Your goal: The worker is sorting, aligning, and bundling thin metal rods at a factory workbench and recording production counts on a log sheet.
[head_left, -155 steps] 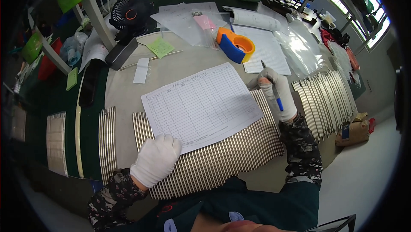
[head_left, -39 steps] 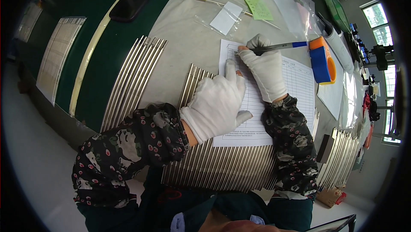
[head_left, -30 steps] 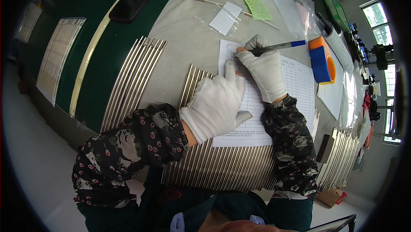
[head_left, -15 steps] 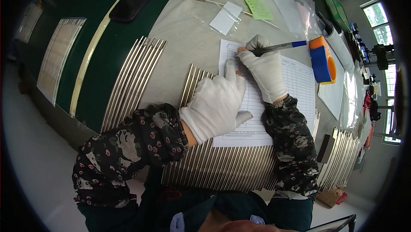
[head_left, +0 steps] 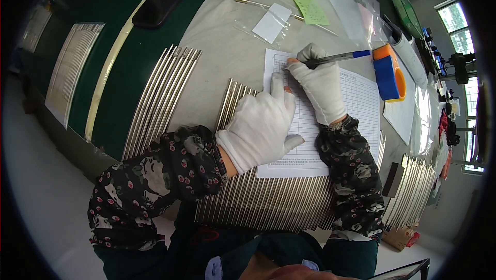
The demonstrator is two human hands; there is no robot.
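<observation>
On rods point(head_left: 268, 202), white gridded sheet point(head_left: 305, 120)

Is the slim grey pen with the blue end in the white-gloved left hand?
No: the white-gloved right hand holds the pen, while the left hand rests partly on the white printed paper sheet.

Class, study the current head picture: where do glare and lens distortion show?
Head view: glare whitens the clear plastic at right; highlights streak the metal rods partly under the form; the window looks very bright; the yellow strip bows, and the picture's corners go black.
</observation>
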